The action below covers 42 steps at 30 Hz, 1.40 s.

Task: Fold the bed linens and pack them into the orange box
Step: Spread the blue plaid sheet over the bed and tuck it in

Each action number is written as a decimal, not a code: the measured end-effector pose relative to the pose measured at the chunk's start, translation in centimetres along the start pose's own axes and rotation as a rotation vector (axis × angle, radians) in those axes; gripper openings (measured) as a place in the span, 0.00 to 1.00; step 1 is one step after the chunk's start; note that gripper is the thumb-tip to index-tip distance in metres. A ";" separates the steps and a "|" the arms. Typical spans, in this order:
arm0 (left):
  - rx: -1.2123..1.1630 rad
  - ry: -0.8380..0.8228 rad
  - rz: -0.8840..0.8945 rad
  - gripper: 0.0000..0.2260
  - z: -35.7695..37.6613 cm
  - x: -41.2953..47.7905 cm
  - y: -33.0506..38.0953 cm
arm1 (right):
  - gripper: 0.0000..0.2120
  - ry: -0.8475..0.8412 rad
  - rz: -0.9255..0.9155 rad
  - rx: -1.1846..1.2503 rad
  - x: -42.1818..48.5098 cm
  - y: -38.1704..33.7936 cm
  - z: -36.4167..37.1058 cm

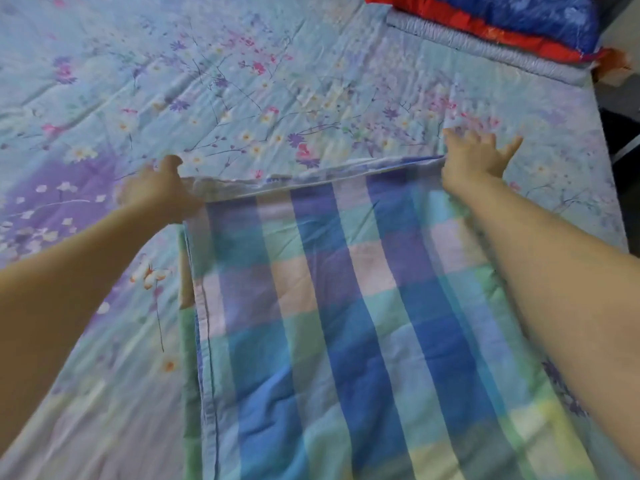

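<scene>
A checked linen [346,323] in blue, green, lilac and white lies folded in a long strip on the bed, running from the bottom of the view up to its far edge. My left hand [159,192] grips the far left corner of that edge, fingers curled round the fabric. My right hand [474,157] rests at the far right corner with fingers spread and thumb out; whether it pinches the cloth underneath is hidden. The orange box is not in view.
The bed is covered by a pale blue floral sheet [242,81]. At the top right lies a blue pillow with red trim [512,22] on a folded grey-lilac quilt [485,53]. The bed's right edge [609,150] drops to a dark floor.
</scene>
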<state>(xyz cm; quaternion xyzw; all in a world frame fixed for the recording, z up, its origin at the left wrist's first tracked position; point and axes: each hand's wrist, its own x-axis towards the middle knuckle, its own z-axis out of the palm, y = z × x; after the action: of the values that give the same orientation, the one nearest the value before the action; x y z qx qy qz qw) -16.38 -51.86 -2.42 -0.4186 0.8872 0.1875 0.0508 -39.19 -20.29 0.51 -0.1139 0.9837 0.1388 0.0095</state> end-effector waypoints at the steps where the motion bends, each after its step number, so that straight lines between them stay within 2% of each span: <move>1: 0.009 -0.015 -0.028 0.30 1.3 0.0 -0.4 | 0.32 -0.062 -0.004 0.009 -0.2 -0.6 1.4; 3: -0.003 0.004 -0.024 0.32 3.7 -1.9 -1.2 | 0.36 -0.125 -0.061 0.034 -2.4 -0.5 3.8; 5: -0.094 0.043 -0.021 0.31 5.9 -5.4 -2.6 | 0.35 -0.127 -0.113 0.101 -6.0 1.3 6.8; 7: -0.242 0.002 -0.102 0.32 8.4 -10.2 -4.7 | 0.34 -0.172 -0.079 0.160 -11.3 4.7 10.3; 10: -0.461 -0.139 -0.326 0.37 11.5 -18.8 -7.5 | 0.33 -0.267 0.142 0.292 -20.9 11.4 15.7; 13: -0.510 -0.235 -0.473 0.26 13.3 -27.1 -9.1 | 0.34 -0.449 0.503 0.447 -30.1 16.9 18.9; 15: -0.564 -0.306 -0.539 0.23 14.0 -31.4 -9.7 | 0.32 -0.517 0.607 0.494 -34.5 19.2 19.6; 18: -0.675 -0.397 -0.551 0.23 14.4 -34.9 -10.2 | 0.17 -0.492 0.610 0.576 -37.2 20.7 19.6; 20: -0.724 -0.426 -0.547 0.23 14.0 -36.0 -10.6 | 0.15 -0.470 0.633 0.636 -37.8 21.1 19.5; 23: -0.721 -0.505 -0.485 0.31 13.5 -36.4 -11.2 | 0.15 -0.444 0.695 0.700 -38.2 20.8 19.0; 25: -0.704 -0.548 -0.465 0.32 13.0 -37.1 -11.6 | 0.15 -0.377 0.717 0.689 -39.1 20.5 18.3; 27: -0.677 -0.578 -0.447 0.27 12.0 -37.9 -11.3 | 0.16 -0.317 0.724 0.659 -39.8 19.9 17.0; 30: -0.647 -0.564 -0.425 0.10 10.5 -38.4 -11.0 | 0.17 -0.295 0.733 0.667 -40.6 19.2 14.5; 32: -0.598 -0.549 -0.442 0.08 9.0 -38.5 -12.0 | 0.16 -0.317 0.769 0.733 -41.9 19.7 12.7; 36: -0.345 -0.561 -0.456 0.07 4.6 -40.2 -15.7 | 0.11 -0.571 0.929 0.880 -48.5 20.8 10.9; 38: -0.292 -0.678 -0.512 0.07 1.4 -41.7 -17.7 | 0.09 -0.765 1.049 0.927 -52.4 21.0 9.6; 40: -0.325 -0.803 -0.615 0.05 -1.2 -42.3 -18.4 | 0.06 -0.903 1.105 0.963 -54.1 21.4 8.3; 42: -0.434 -0.879 -0.730 0.04 -2.6 -41.2 -18.6 | 0.06 -0.943 1.122 1.026 -53.4 21.7 6.9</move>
<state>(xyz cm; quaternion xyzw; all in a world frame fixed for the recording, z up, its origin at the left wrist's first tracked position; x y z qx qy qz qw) 24.50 -33.81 4.76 -0.5798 0.5239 0.4896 0.3867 7.84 13.77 2.49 0.4710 0.7298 -0.3015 0.3932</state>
